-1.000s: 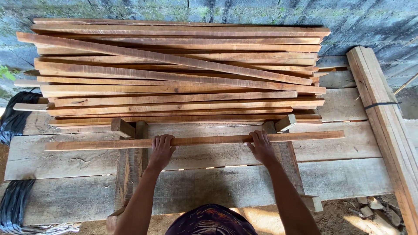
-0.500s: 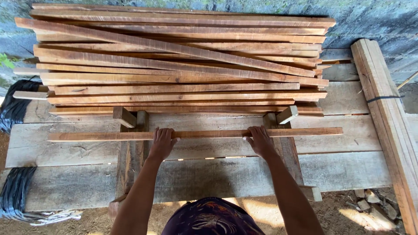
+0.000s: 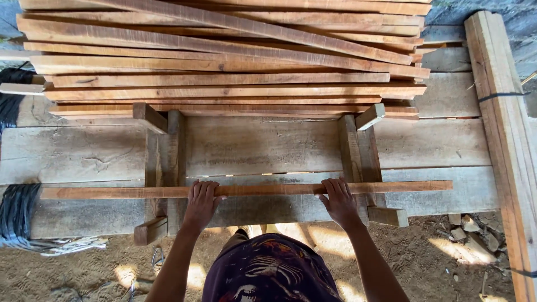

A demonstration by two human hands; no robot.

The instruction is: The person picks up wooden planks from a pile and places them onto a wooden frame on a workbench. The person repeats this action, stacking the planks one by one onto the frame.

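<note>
A long thin reddish wooden slat [image 3: 263, 189] lies crosswise over two short wooden supports [image 3: 162, 168] [image 3: 358, 162] on a grey plank platform [image 3: 257, 145]. My left hand [image 3: 201, 202] grips the slat left of its middle, fingers curled over its top. My right hand [image 3: 338, 200] grips it right of the middle, over the right support. Beyond, a tall stack of similar slats [image 3: 224, 61] rests on the far ends of the supports.
A bundle of long boards tied with a black strap [image 3: 503, 123] runs along the right edge. Black coiled cord [image 3: 17, 215] and white rope sit at the left. Sandy ground with stones [image 3: 470, 235] lies below the platform.
Both hands have pulled the slat toward me, away from the stack, to the near ends of the supports. The view has tilted down and closer.
</note>
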